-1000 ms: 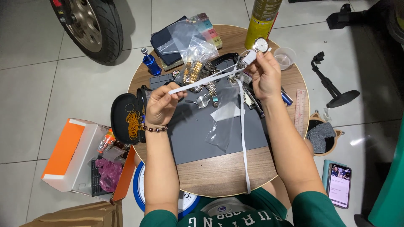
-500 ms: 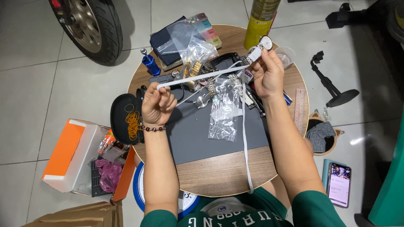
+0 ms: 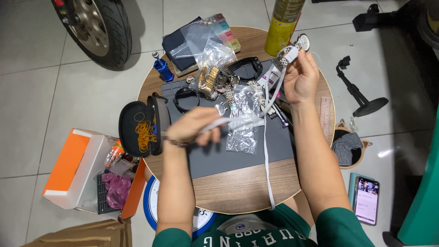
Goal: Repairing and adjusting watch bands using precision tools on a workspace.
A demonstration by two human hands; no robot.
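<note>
My right hand [image 3: 301, 77] is raised over the far right of the round wooden table [image 3: 242, 187] and grips a silver metal wristwatch [image 3: 292, 49] by its band. A long white strap [image 3: 266, 151] runs from that hand toward my left hand [image 3: 194, 127], which pinches it low over the grey work mat [image 3: 215, 158]. The strap's loose end hangs past the table's near edge. A small clear plastic bag [image 3: 243, 120] lies on the mat between my hands.
Several watches [image 3: 218, 80], clear bags, a blue bottle [image 3: 161, 68], a yellow spray can [image 3: 282, 25] and a ruler [image 3: 325, 115] sit on the table. An open black case of rubber bands [image 3: 144, 130] lies left. An orange-white box [image 3: 75, 171], tyre [image 3: 93, 25] and phone [image 3: 367, 193] are on the floor.
My left hand has dropped from beside the case toward the mat's middle, pulling the strap down. The right hand with the watch has lifted slightly. The clear bag now lies flat on the mat.
</note>
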